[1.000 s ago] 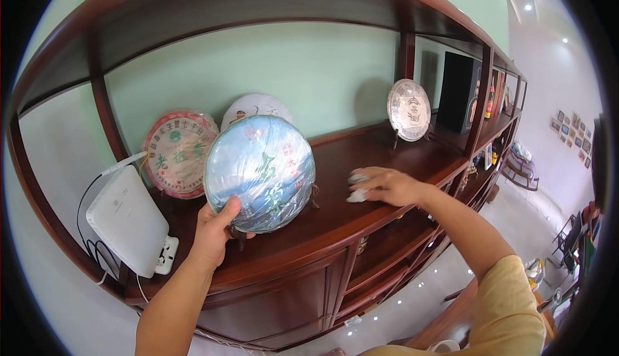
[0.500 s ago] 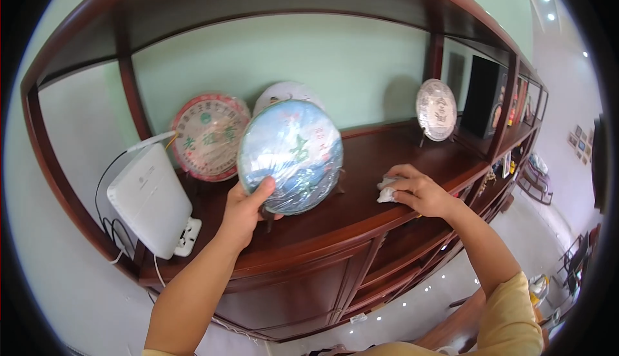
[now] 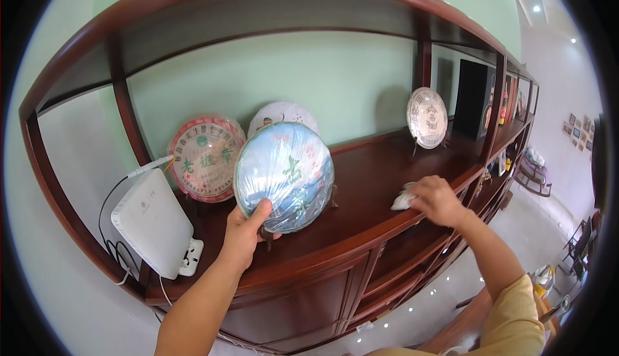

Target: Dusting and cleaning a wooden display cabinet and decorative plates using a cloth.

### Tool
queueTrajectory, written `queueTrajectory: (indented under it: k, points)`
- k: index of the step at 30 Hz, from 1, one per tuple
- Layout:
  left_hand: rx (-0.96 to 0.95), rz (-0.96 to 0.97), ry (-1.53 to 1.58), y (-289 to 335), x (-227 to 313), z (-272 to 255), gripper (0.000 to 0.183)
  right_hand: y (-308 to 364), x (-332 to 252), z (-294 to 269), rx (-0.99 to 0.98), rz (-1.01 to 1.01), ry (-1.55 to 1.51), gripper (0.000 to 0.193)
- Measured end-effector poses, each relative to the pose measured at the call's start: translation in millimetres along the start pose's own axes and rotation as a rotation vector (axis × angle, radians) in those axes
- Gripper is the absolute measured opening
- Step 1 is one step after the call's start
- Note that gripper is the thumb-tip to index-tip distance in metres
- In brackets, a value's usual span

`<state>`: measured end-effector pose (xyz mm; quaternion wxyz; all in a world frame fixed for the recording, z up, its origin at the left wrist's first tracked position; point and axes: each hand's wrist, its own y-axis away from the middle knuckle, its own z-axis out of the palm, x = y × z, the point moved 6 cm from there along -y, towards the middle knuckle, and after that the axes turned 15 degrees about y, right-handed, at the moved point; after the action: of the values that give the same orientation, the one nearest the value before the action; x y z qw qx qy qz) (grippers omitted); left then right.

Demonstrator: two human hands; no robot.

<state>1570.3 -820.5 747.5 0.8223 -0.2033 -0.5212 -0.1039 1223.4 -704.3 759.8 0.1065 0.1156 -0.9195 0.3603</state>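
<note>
My left hand (image 3: 248, 233) grips the lower left edge of a round tea cake (image 3: 287, 175) in a blue and white wrapper under clear film, thumb across its front. A dark wooden leg shows below the disc, close to my fingers. My right hand (image 3: 441, 201) is closed round a crumpled white tissue (image 3: 403, 199) over the front part of the dark red wooden shelf (image 3: 371, 169). Whether the tissue touches the wood is hard to tell, as hand and tissue are slightly blurred. Partly behind the blue disc stands a white tea cake (image 3: 284, 112).
A red-rimmed tea cake (image 3: 205, 159) leans at the left, near a white router (image 3: 155, 221) with cables and a white power strip (image 3: 191, 257). Farther right are a pale tea cake (image 3: 427, 117) on a stand and a black speaker (image 3: 471, 98). Posts and an upper board frame the shelf.
My right hand has shifted a little right with the tissue, which now trails at its left. The left hand still holds the blue tea cake. The whole view has tilted slightly.
</note>
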Motion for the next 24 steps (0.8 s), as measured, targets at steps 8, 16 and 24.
queueTrajectory:
  k: [8,16,24]
  points:
    - [0.004,0.028,0.025,2.2,3.5,2.7,0.039,-31.0,54.9,53.2,-0.19,0.626,-0.437,0.024]
    - [0.014,0.004,0.032,4.4,0.3,-4.0,0.038,-33.8,32.0,63.5,-0.223,-0.061,-0.165,0.031]
    - [0.026,0.005,0.046,0.1,-2.5,1.9,0.034,-169.3,19.1,135.4,-0.247,0.217,-0.278,0.031]
